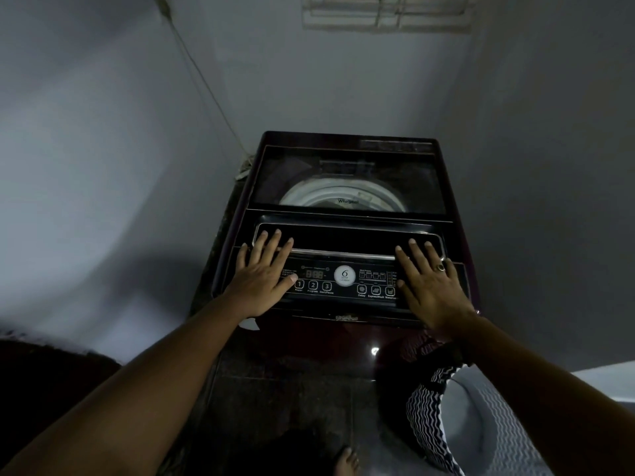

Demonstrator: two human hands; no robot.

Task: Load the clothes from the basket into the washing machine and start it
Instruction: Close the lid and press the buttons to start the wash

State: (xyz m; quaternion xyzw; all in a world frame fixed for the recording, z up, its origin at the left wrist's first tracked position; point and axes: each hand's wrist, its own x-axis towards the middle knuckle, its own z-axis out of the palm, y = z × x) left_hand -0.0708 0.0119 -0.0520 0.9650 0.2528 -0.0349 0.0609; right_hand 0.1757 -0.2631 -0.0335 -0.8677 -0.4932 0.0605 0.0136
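Soft zigzag cloth (423, 407) waits below; our left grip (264, 273) and right grip (431, 285) rest flat, empty, by the handle (343, 253) of the stiff lid (347, 166).

Head view, looking down, near washing machine (347, 207)

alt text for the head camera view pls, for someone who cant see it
Left hand and right hand rest open, fingers spread, on the control panel of a dark top-loading washing machine whose glass lid is shut. A zigzag-striped cloth shows at lower right.
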